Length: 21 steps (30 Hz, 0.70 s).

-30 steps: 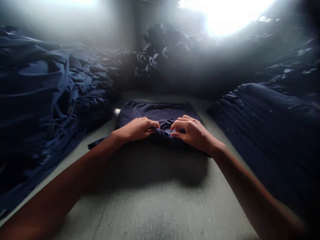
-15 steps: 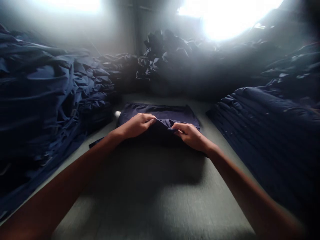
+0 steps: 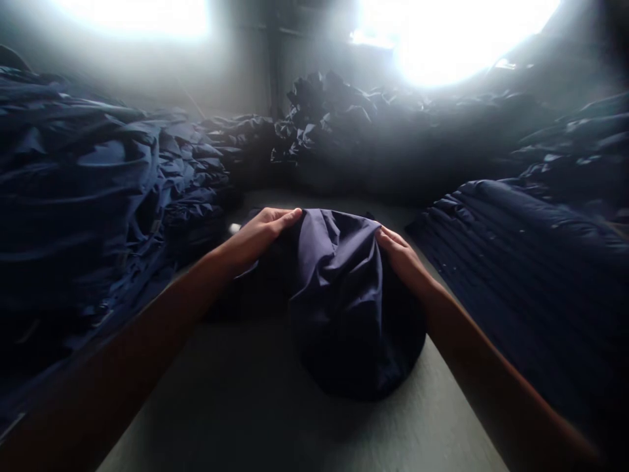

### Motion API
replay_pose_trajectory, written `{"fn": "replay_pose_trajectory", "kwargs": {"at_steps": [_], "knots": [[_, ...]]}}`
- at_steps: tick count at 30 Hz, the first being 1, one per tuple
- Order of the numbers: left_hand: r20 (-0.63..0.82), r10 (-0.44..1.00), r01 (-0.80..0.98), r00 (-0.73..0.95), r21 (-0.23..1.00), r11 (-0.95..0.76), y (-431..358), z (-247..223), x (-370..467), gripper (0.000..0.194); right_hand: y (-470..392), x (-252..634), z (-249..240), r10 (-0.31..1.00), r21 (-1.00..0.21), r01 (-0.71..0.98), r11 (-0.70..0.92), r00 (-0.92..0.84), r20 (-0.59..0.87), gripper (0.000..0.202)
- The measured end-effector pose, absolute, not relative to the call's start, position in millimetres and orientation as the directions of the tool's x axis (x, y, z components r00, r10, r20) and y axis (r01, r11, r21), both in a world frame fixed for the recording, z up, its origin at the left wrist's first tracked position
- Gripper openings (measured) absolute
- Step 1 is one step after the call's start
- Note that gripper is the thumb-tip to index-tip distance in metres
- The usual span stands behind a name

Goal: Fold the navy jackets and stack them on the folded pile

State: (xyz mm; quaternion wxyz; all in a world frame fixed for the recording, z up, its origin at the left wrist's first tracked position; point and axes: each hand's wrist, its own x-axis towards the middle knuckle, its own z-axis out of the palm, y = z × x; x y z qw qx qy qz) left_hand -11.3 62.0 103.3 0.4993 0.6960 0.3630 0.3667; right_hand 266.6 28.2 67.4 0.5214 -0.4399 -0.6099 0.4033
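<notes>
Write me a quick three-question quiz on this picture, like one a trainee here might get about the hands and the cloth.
1. True or false: the right hand holds nothing.
2. Which is nearer the small, white, blurred object: A) the left hand, or B) the right hand?
3. Fill in the missing word: the dark blue, creased fabric piece hangs in folds ____ the left and right hands.

Key:
1. False; it pinches the fabric piece.
2. A
3. between
</notes>
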Motion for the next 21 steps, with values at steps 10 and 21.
{"fn": "replay_pose_trajectory", "kwargs": {"at_steps": [10, 21], "knots": [[-0.2, 0.5, 0.383, 0.842, 0.875, -0.295, 38, 143, -38, 0.063, -17, 272, 113, 0.515, -0.937, 0.304, 0.173, -0.839, -0.178, 0.064], [-0.036, 0.709, 0.66, 0.704, 0.401, -0.635, 64, 95, -31, 0.055, 23, 281, 55, 0.891, -0.404, 0.796, 0.451, -0.426, 0.154, 0.052]]}}
